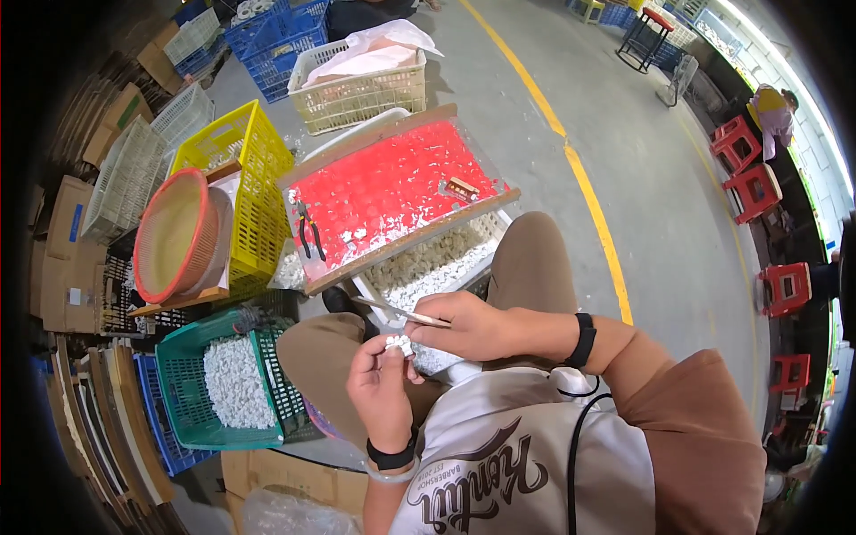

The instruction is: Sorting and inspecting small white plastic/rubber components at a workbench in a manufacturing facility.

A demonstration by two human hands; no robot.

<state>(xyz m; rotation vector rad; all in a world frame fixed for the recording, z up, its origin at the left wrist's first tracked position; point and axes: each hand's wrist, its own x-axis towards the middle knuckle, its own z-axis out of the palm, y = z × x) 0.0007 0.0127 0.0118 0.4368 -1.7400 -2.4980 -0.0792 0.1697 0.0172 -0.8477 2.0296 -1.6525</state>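
Note:
My left hand point(382, 392) is closed, pinching a small white knobbly piece point(399, 345) between thumb and fingers over my lap. Just above it, my right hand point(468, 323) is wrapped round a slim tool with a long flat metal blade point(385, 308), which points up and to the left; whether it is a knife or a file I cannot tell. Beyond my knees slopes a wood-edged red board point(374, 192) strewn with white bits. Black-handled pliers point(308, 234) lie on its left part, and a small brown block point(461, 188) lies near its right edge.
White pieces and scraps fill a tub point(496, 259) beneath the board. On the left are a green crate point(223, 439) of white pieces, an orange-rimmed sieve point(212, 227) and a yellow crate point(266, 160). A cream crate point(357, 102) stands behind. Red stools point(753, 192) line the right.

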